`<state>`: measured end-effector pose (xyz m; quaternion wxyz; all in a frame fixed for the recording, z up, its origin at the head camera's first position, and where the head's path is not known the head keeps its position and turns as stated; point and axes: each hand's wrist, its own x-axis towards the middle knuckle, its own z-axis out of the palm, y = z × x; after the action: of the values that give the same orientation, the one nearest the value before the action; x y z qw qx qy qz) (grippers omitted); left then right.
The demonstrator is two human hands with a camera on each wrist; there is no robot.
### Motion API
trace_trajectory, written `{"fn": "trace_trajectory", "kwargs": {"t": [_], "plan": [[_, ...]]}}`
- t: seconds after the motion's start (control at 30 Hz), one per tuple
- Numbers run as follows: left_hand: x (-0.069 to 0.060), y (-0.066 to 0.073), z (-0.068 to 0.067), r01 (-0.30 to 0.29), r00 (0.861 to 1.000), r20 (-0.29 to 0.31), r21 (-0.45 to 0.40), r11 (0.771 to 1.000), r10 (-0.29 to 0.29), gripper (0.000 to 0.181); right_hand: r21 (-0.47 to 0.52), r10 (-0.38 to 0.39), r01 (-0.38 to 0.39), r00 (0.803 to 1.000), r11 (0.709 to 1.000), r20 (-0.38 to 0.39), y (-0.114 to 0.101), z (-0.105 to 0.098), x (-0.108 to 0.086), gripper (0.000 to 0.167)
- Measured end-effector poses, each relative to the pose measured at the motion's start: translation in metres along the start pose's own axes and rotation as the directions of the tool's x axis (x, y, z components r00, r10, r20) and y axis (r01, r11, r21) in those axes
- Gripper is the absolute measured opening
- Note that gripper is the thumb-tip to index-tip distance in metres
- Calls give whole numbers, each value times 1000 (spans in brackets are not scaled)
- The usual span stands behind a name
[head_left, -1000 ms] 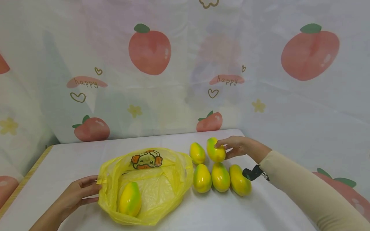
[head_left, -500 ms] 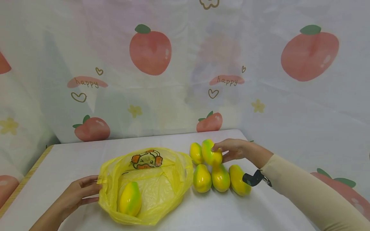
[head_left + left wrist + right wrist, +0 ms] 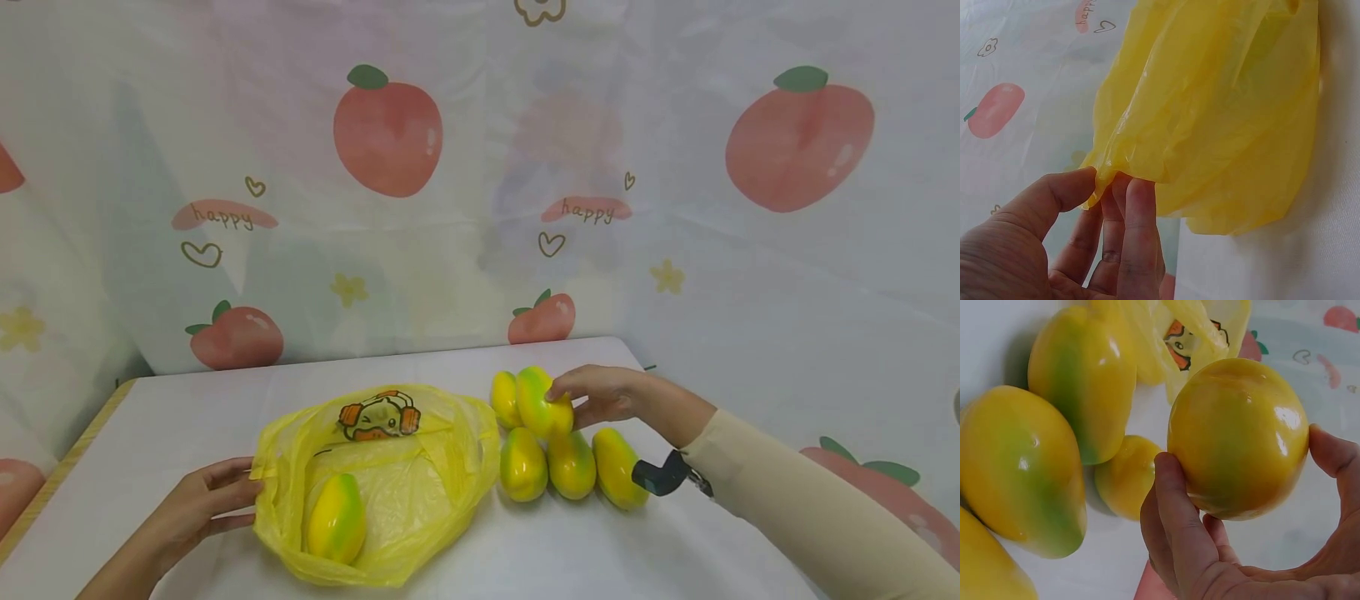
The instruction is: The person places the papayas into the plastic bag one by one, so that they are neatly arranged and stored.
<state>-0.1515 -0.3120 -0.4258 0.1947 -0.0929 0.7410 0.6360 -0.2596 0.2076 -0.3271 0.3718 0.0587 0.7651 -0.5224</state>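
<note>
Head view: a person's left hand (image 3: 198, 510) pinches the rim of a yellow bag (image 3: 420, 504) between thumb and fingers, a grip seen close up from the left wrist. The bag spreads just to that hand's right, mouth gaping toward the camera, with a bagged mango (image 3: 337, 518) lying inside on the side nearer the hand. A cartoon duck (image 3: 378, 418) in orange headphones decorates the bag's far wall, beyond the left fingers. Across the white table (image 3: 585, 554), a cream sleeve (image 3: 817, 508) and a black mount (image 3: 662, 475) at the wrist lead to the right hand (image 3: 606, 393). On the near side of that hand, three mangoes lie in a row: a left mango (image 3: 522, 467) beside the bag, a middle mango (image 3: 573, 473) and a right mango (image 3: 615, 471), the last partly covered by the mount. The right hand grips the held mango (image 3: 537, 408) by its sides, thumb on one flank and fingers on the other; the right wrist view shows it apparently raised off the table. Left of the right hand, a back mango (image 3: 504, 400) sits partly hidden; whether it touches the held one cannot be told. Past both hands hangs a pale backdrop (image 3: 465, 258) printed with red fruit, hearts and "happy."
</note>
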Motion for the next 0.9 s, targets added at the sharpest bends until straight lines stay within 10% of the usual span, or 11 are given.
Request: {"fn": "trace_trajectory", "kwargs": {"t": [0.9], "plan": [[0,-1,1,-3,1000,3,-7,1000,3,73,7,-24,24,1000,1000,20,-17,28,-12,80]]}}
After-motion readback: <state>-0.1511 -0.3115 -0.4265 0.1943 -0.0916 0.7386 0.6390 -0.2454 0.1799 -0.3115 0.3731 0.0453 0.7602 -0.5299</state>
